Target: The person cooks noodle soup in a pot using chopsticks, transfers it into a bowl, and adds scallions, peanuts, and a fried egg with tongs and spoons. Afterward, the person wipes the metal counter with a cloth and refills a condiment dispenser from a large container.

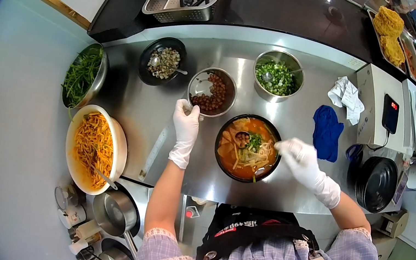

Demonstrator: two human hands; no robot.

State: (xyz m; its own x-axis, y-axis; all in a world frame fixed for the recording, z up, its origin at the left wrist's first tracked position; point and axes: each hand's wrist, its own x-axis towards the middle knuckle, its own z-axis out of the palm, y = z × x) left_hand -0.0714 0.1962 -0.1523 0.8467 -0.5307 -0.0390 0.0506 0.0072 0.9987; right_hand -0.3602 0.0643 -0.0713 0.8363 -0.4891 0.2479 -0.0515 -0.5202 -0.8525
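- Your left hand [185,127] is pinching the metal bowl [229,98] by its rim, fingers closed.
- Your right hand [305,161] is bunching its fingers at the soup bowl's [238,178] right rim; I cannot tell whether they're holding anything.
- The soup bowl is sitting near the desk's [200,176] front edge.

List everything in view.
Soup bowl: one, black, centre.
Nut bowl: one, silver, centre.
Scallion bowl: one, silver, back.
Cube bowl: one, black, back.
Greens bowl: one, silver, left.
Shreds bowl: one, white, left.
Cloth: one, blue, right.
Paper: some, white, right.
Box: one, white, right.
Phone: one, black, on box.
Bowl stack: one, black, right.
Basket: one, silver, back.
Pans: several, silver, lower left.
Food trays: several, silver, right.
Counter: one, silver, middle.
Left hand: one, white-gloved, at nut bowl.
Right hand: one, white-gloved, at soup bowl.
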